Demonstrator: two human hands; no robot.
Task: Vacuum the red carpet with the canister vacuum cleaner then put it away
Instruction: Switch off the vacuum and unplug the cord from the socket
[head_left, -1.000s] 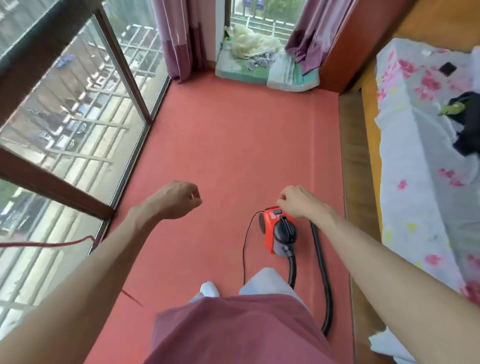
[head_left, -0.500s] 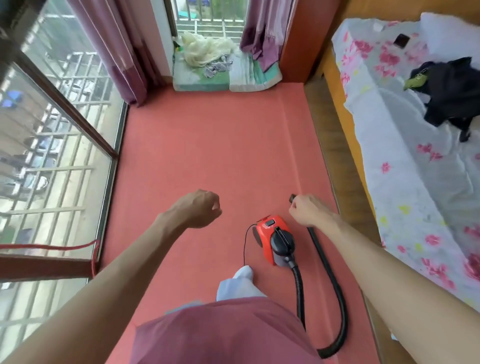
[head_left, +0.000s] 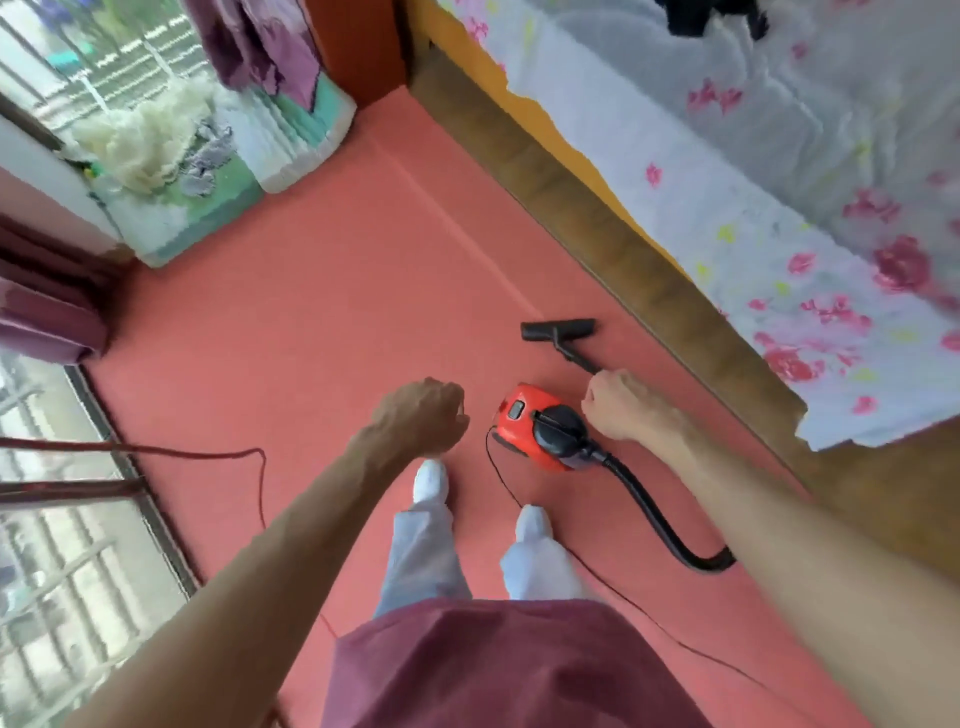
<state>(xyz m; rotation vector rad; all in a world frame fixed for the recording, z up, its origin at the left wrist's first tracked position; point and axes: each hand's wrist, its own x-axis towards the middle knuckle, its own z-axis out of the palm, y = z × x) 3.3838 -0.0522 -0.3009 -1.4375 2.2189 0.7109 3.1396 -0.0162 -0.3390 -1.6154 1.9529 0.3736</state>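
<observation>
On the near right part of the plain red carpet (head_left: 311, 312), just beside the small red-and-black plastic canister vacuum (head_left: 535, 431), the right hand (head_left: 618, 405) has its grip clamped round the near end of the thin black wand (head_left: 574, 358). Half a second ago only a stub of that wand showed above the knuckles. Now the whole of it runs out to the flat black floor nozzle (head_left: 558, 329), which lies on the carpet beyond the canister, near the wooden floor strip (head_left: 597, 234) that edges the bed with the white, pink-flowered sheet (head_left: 727, 182).

The left hand (head_left: 421, 421) hangs as before to the left of the canister, fingers curled together. It seems to hold nothing, though the blur leaves that unsure.

The canister sits upright on the carpet. Its black ribbed hose (head_left: 660, 525) loops back toward the near right and passes under the right forearm, and the thin black power cord (head_left: 501, 478) trails between the two white-socked feet. The head has also swung right, so the far left corner of the carpet now sits at the left edge of view.

With the nozzle down and the wand in hand, I judge the vacuuming strokes to be starting or under way. Most of the carpet lies ahead of the nozzle, and putting the vacuum away is still a good way off.
</observation>
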